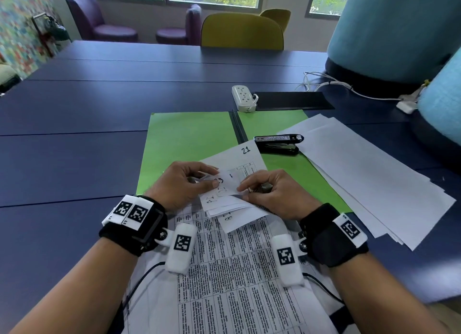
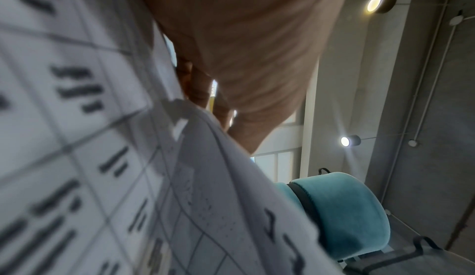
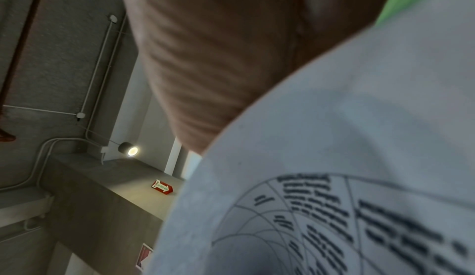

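Observation:
A sheaf of printed pages (image 1: 232, 259) with tables lies over an open green folder (image 1: 189, 139) on the blue table. Its top corners are fanned and curled up, with handwritten numbers on them. My left hand (image 1: 189, 184) pinches the raised corners between thumb and forefinger. My right hand (image 1: 272, 191) pinches the same corners from the right, thumb underneath. One page marked 21 (image 1: 245, 150) lies flat behind them. Both wrist views show mostly palm and blurred printed paper (image 2: 77, 137), (image 3: 334, 178).
A black stapler (image 1: 278, 144) rests on the folder just beyond my right hand. A stack of blank white sheets (image 1: 361, 174) spreads to the right. A white power strip (image 1: 243, 98) and cables (image 1: 331, 84) lie further back. Teal cushioned seats (image 1: 389, 29) stand at right.

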### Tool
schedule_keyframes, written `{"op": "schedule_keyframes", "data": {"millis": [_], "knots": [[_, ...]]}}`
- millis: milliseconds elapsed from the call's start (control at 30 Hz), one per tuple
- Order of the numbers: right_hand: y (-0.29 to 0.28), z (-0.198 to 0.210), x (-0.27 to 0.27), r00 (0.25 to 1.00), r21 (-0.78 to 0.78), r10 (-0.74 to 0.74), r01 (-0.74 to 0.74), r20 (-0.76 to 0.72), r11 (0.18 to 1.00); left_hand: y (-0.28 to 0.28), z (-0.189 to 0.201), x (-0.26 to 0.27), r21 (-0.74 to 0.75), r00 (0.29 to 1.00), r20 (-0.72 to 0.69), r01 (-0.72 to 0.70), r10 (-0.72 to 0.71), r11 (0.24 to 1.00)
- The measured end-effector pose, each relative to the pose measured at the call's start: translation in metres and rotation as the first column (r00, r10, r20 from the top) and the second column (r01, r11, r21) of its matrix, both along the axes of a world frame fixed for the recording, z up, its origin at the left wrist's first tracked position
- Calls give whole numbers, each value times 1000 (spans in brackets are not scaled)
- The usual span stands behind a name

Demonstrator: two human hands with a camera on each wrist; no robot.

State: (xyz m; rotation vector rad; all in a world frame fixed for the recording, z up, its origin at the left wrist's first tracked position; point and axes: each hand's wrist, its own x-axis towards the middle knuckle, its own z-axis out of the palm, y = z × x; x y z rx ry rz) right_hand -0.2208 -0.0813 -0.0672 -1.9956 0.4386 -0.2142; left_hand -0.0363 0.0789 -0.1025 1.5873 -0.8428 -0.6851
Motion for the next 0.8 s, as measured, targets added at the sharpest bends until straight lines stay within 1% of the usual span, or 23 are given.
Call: {"op": "schedule_keyframes", "data": {"millis": [233,367,467,567,700,800], "knots": [[0,1,0,999,15,3,-2,-37,1000,0,2,-1,12,1000,5,14,-14,1000],[2,4,-3,999,135,35,-36,5,990,0,1,1,6,999,-35,23,-23,1000],[1,7,-8,997,177,73,-72,0,982,-1,3,0,12,999,-47,19,-18,1000],[1,7,-11,993,171,114,-107,-35,980,-2,5,-3,6,997,-78,12,-11,1000],[2,8,-11,992,140,104,-93,-72,986,-2,4,-2,6,997,-76,14,-13,1000],[3,10,-10,993,118,96,-88,-63,989,-1,6,-4,28,998,-58,13,-11,1000]]}}
